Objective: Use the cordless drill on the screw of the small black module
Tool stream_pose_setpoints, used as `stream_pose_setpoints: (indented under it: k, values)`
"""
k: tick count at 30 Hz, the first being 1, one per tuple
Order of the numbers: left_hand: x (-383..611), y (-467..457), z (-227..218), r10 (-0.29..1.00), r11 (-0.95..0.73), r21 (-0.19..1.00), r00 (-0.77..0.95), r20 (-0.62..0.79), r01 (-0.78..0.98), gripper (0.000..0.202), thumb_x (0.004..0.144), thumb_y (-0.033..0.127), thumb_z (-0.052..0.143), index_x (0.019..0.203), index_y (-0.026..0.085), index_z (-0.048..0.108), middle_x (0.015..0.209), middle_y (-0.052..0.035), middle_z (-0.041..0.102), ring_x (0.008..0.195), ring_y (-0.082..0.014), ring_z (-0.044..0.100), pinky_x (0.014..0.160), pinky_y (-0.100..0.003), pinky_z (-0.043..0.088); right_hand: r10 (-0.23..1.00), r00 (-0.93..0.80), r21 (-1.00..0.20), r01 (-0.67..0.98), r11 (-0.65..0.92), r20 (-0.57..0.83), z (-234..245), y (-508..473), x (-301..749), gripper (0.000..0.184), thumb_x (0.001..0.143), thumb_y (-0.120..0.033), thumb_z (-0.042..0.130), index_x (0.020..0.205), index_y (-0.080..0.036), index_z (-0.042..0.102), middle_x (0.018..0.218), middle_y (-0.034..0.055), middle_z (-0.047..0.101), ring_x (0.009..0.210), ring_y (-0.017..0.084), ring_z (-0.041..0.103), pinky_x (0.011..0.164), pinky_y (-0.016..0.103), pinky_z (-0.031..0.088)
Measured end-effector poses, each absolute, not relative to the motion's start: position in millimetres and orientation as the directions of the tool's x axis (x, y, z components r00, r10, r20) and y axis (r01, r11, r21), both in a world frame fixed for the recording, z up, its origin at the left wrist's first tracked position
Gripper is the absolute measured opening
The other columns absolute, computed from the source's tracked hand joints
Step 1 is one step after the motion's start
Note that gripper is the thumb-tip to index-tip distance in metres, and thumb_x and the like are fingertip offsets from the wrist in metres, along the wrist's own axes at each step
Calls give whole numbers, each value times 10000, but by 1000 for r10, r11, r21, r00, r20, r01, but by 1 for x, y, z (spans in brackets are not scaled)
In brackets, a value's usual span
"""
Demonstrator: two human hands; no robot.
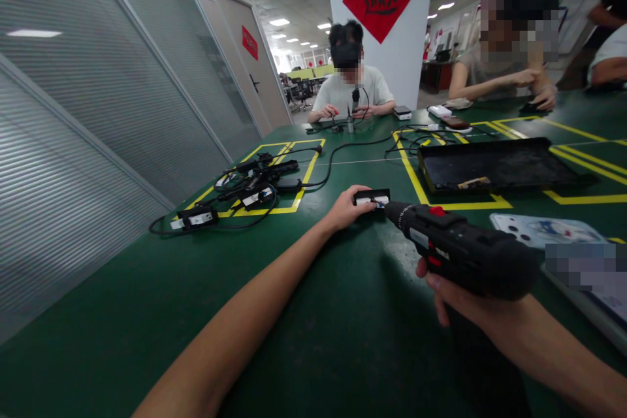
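My right hand [455,294] is wrapped round the handle of a black cordless drill [465,248] with red buttons. The drill points left, and its tip reaches a small black case with a white inner part [372,197] near the table's middle. Whether the bit touches the case or stops just short, I cannot tell. My left hand [350,206] grips the left end of that case against the table, thumb along its near side. The drill's lower handle is dark and hard to make out.
Black adapters with tangled cables [259,183] lie at the left inside yellow tape. A black tray [504,166] stands at the right, with a phone [548,228] and a grey device [592,287] nearer me. Two people [353,88] [509,72] sit across the green table [147,333].
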State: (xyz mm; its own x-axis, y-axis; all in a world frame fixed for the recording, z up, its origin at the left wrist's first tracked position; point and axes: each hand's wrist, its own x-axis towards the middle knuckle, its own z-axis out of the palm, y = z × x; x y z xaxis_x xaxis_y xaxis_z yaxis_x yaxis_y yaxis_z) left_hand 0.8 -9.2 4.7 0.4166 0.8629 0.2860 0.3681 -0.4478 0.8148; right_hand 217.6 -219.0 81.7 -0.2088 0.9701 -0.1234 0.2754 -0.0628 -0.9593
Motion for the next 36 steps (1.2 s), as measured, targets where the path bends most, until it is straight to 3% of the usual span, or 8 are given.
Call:
stream_pose_setpoints:
  k: [3, 9, 17, 21, 25, 29, 33, 36]
  values:
    - [1, -10, 6, 865, -445, 815, 415, 283, 371, 471, 728, 382, 668, 1134, 165, 568, 969, -50, 629, 754, -151, 576, 664, -256, 455, 970, -210, -962, 264, -66, -124, 86, -220, 217, 446, 832, -424, 560, 1237, -255, 481, 788, 12, 658, 610, 166, 618, 675, 364, 526]
    - [2, -11, 6, 864, -447, 818, 410, 292, 361, 469, 723, 380, 674, 1124, 158, 575, 979, -56, 626, 771, -155, 574, 680, -265, 456, 971, -218, -982, 177, -60, -98, 87, -218, 218, 444, 758, -388, 646, 1167, -247, 546, 916, 57, 672, 739, 213, 654, 717, 388, 543]
    - [2, -10, 3, 862, -448, 826, 412, 296, 343, 460, 727, 380, 672, 1117, 159, 572, 961, -51, 625, 761, -151, 570, 657, -256, 451, 955, -237, -984, 49, -171, -178, 52, -205, 213, 600, 711, -405, 669, 1252, -257, 455, 982, 71, 668, 615, 196, 663, 572, 380, 547]
    - [2, -10, 4, 866, -441, 827, 409, 290, 349, 468, 718, 388, 678, 1112, 158, 574, 950, -49, 624, 754, -153, 569, 649, -256, 449, 926, -278, -967, 66, -247, -255, 55, -209, 213, 643, 735, -463, 653, 1290, -228, 429, 930, 81, 688, 547, 185, 664, 528, 354, 536]
    - [2, -10, 5, 868, -435, 829, 408, 282, 353, 465, 720, 386, 673, 1114, 161, 573, 919, -41, 623, 719, -145, 561, 621, -245, 438, 889, -338, -950, 78, -301, -310, 63, -211, 213, 723, 766, -510, 615, 1348, -169, 355, 690, 30, 687, 511, 195, 660, 515, 344, 526]
    - [2, -11, 6, 866, -439, 828, 410, 287, 348, 460, 721, 380, 674, 1114, 164, 573, 942, -45, 621, 733, -142, 560, 640, -249, 441, 892, -341, -954, 133, -267, -297, 69, -212, 216, 570, 788, -482, 602, 1244, -181, 439, 536, -28, 641, 499, 193, 656, 548, 342, 529]
    - [2, -12, 5, 867, -439, 829, 408, 288, 348, 473, 717, 384, 677, 1123, 166, 571, 959, -52, 620, 748, -150, 567, 652, -261, 449, 898, -334, -953, 198, -231, -287, 70, -211, 219, 361, 806, -466, 581, 1022, -188, 502, 531, -37, 644, 474, 177, 648, 591, 347, 529]
    - [2, -11, 5, 865, -441, 829, 409, 290, 345, 477, 712, 387, 681, 1119, 163, 573, 951, -52, 619, 756, -152, 568, 658, -262, 450, 892, -341, -950, 203, -239, -298, 68, -209, 219, 307, 815, -460, 569, 940, -191, 490, 523, -34, 645, 467, 172, 644, 605, 346, 525]
